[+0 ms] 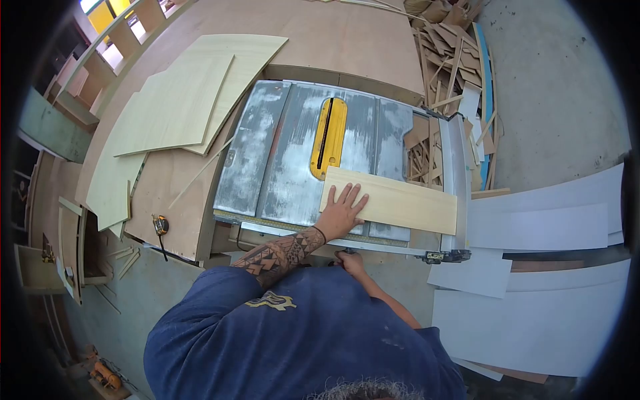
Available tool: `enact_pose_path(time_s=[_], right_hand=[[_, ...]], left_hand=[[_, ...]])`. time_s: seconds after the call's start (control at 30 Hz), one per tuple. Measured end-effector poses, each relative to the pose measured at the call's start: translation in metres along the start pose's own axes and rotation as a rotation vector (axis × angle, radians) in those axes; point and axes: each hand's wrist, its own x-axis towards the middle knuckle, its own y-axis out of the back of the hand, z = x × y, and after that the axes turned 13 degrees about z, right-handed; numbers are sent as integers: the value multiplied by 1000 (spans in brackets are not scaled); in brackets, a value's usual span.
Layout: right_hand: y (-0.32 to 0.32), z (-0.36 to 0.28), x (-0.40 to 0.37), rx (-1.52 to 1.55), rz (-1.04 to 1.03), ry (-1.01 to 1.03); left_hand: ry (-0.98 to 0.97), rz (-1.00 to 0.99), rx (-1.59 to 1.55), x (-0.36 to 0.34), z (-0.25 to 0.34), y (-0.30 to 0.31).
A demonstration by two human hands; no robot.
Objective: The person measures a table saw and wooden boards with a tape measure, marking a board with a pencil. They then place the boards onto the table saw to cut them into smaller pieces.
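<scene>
My left hand (341, 212) lies flat with fingers spread on the left end of a pale plywood board (410, 203). The board rests on the grey table saw top (250, 177), its far left corner beside the near end of the yellow throat plate (339, 143). Its right end reaches the metal rip fence (453, 170). My right hand (352, 264) is below the saw's front edge, fingers curled at a small dark part that I cannot make out. No raised blade shows clearly in the dark slot.
Plywood sheets (177, 103) lie on the wooden bench at left, with a tape measure (160, 225) nearer. Offcuts (453, 53) fill a bin at far right. White panels (540, 327) lean or lie at right. An orange power tool (107, 375) sits on the floor, lower left.
</scene>
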Motion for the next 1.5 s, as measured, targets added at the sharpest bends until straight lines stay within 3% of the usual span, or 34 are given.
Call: enact_pose_path(time_s=[0.07, 0.2, 0.27, 0.3, 0.37, 0.5, 0.57, 0.63, 0.73, 0.8, 0.83, 0.93, 1.0, 1.03, 1.1, 1.23, 1.3, 1.4, 1.5], right_hand=[[-12, -11, -13, -636, 358, 227], [-23, -10, -21, -611, 581, 349], [-10, -39, -43, -515, 225, 65], [-2, -35, -41, -521, 218, 69], [17, -8, -15, -8, 15, -12], [21, -18, -16, 59, -111, -73], [19, -7, 1, 287, -294, -203], [15, -3, 6, 231, -239, -169], [-13, -22, -27, -54, 241, 19], [-30, -42, -53, -300, 429, 164], [-27, -21, -31, -432, 522, 218], [-18, -23, -25, -504, 511, 228], [-10, -41, -41, -299, 227, 96], [-4, -39, -38, -290, 234, 96], [10, -25, -23, -11, 1, 63], [3, -22, -20, 132, -25, -60], [5, -24, -16, -237, 72, 100], [0, -18, -12, -453, 192, 211], [0, -22, -17, -399, 151, 220]], left_hand=[[-15, -8, 0, 2, -7, 3], [-40, -12, 0, 8, -17, 7], [-39, -12, -2, 11, -19, 6], [-49, -7, -11, 10, -17, 5], [-41, 27, -10, 9, -21, 0], [-14, 13, 9, 6, -20, -2], [-26, 6, -6, 7, -24, -2], [-30, -14, -23, 7, -23, -5], [-53, 12, -6, 4, -29, -3], [-48, 24, -6, 5, -32, 1], [-46, 24, -7, 4, -32, 2], [-43, 0, 4, 7, -30, 6], [-54, -3, 1, 7, -30, 4], [-48, -2, 5, 7, -30, 4], [-53, 4, 6, 7, -30, 4], [-54, -1, 16, 6, -31, 3], [-55, -5, 13, 5, -31, 4], [-49, -8, 8, 5, -30, 4], [-46, -12, 18, 1, -31, 5]])
